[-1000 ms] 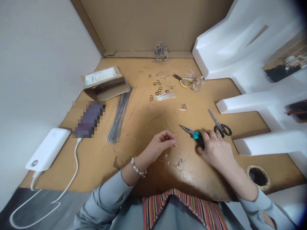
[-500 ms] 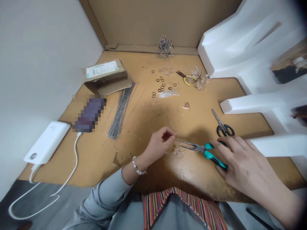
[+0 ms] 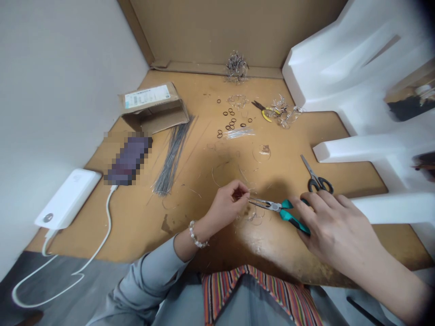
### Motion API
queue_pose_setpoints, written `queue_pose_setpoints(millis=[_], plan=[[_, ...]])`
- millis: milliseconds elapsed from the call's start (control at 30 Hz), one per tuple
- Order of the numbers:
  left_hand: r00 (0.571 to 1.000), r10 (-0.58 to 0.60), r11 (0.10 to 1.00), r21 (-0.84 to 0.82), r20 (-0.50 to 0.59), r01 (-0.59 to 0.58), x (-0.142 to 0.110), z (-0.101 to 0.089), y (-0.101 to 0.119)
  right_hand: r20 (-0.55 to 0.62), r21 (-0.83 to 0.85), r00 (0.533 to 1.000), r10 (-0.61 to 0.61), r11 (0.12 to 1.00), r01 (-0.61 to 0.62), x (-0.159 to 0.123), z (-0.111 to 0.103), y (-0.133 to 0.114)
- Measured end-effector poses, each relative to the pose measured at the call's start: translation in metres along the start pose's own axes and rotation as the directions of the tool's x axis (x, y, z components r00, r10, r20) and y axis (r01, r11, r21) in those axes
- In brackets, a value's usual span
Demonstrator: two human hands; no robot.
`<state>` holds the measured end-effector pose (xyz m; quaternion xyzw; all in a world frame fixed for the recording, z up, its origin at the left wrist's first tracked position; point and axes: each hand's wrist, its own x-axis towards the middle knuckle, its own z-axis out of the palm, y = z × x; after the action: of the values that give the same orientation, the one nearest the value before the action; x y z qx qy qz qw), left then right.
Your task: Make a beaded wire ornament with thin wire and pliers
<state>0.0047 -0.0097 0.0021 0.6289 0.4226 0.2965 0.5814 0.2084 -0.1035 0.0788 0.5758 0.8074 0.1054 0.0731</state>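
Near the middle of the table my left hand (image 3: 228,203) pinches a thin wire (image 3: 250,190) between thumb and forefinger. My right hand (image 3: 328,222) is wrapped round teal-handled long-nose pliers (image 3: 276,207). The jaws reach left to my left fingertips and are slightly apart; whether they touch the wire, I cannot tell. Just below the jaws lie small loops of wire (image 3: 255,217). Scissors (image 3: 316,177) with black handles rest beyond my right hand. A bundle of straight grey wires (image 3: 172,162) lies to the left of my left hand.
Several dark rings (image 3: 231,122) lie beside a clear bundle of strips (image 3: 239,133). Yellow-handled pliers (image 3: 266,113) and tangled wire (image 3: 287,115) sit farther back. At left are a cardboard box (image 3: 152,106), a phone (image 3: 131,158) and a white power bank (image 3: 70,197). White foam (image 3: 360,147) borders the right.
The pliers in my right hand have moved left to my left fingertips, and their jaws and handles have closed somewhat. My left hand has hardly moved.
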Motion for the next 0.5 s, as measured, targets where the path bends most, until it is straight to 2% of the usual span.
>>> queue_pose_setpoints(millis=[500], plan=[[0.999, -0.024, 0.999, -0.048, 0.034, 0.025, 0.0005, 0.0, 0.0001, -0.022, 0.059, 1.0, 0.0, 0.998, 0.002, -0.0032, 0.0023, 0.0015]])
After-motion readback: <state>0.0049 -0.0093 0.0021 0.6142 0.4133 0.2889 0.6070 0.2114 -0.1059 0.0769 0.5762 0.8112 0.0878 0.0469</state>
